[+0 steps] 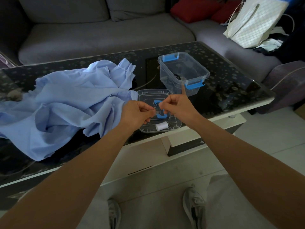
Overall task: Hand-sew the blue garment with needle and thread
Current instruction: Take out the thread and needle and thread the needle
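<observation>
The light blue garment (66, 103) lies crumpled on the left half of the dark glass table (222, 83). Both my hands hover over a clear plastic lid (148, 95) with a blue handle. My left hand (137, 113) pinches a thin needle (151, 116) that slants down between its fingers. My right hand (176, 105) pinches the end of a white thread (158, 105) close to the needle's upper end, its little finger sticking up. A white thread spool (162, 126) lies on the lid just below my hands.
A clear plastic box (183, 71) with blue clasps stands open behind the lid. A grey sofa (99, 30) runs along the far side, with red cushions and a white tote bag (254, 22) at the right. My feet are on the pale floor below the table edge.
</observation>
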